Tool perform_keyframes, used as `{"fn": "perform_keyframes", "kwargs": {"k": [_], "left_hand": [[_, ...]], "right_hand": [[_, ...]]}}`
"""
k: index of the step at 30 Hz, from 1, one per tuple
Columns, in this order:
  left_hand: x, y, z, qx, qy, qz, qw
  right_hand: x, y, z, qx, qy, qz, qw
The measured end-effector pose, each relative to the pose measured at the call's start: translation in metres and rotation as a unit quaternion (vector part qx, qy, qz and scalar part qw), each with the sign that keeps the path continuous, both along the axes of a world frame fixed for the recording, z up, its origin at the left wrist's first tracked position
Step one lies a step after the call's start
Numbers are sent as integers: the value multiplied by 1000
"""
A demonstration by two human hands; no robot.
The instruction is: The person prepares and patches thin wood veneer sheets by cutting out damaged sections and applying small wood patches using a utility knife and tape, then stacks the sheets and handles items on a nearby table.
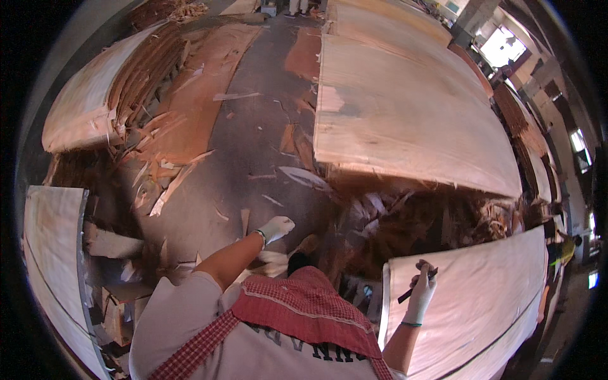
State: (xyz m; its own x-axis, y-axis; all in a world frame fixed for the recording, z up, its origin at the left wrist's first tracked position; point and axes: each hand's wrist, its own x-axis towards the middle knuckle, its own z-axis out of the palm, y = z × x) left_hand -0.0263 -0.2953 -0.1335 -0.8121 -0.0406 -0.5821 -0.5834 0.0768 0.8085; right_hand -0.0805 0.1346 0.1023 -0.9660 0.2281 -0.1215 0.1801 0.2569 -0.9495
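My left hand [277, 229], in a white glove, hangs above the grey floor in front of me, its fingers curled together with nothing showing in them. On the right, my right hand [420, 296] grips a slim dark tool [405, 296] whose exact kind I cannot make out. This hand is also in a white glove, with dark fingertips. Just beneath it lies a stack of pale wood veneer sheets [481, 297]; whether the hand touches the top sheet I cannot tell. A red checked apron [304, 294] covers my front.
A large veneer stack [405, 107] stands ahead to the right, another stack [82, 120] at the far left. Nearer left is a pale sheet [54, 253]. Veneer scraps [168, 180] litter the floor [244, 139]. One person [296, 7] stands far ahead, another [562, 251] at the far right.
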Motion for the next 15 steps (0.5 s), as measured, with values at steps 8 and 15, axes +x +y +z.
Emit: {"fn": "perform_keyframes", "kwargs": {"k": [8,15], "left_hand": [[-166,-120,-83,-238,254,-175,921],[-366,-126,-97,-98,157,48,981]], "right_hand": [[-161,-140,-36,20,-82,162,983],[-223,-165,-75,141,-231,207,940]]}}
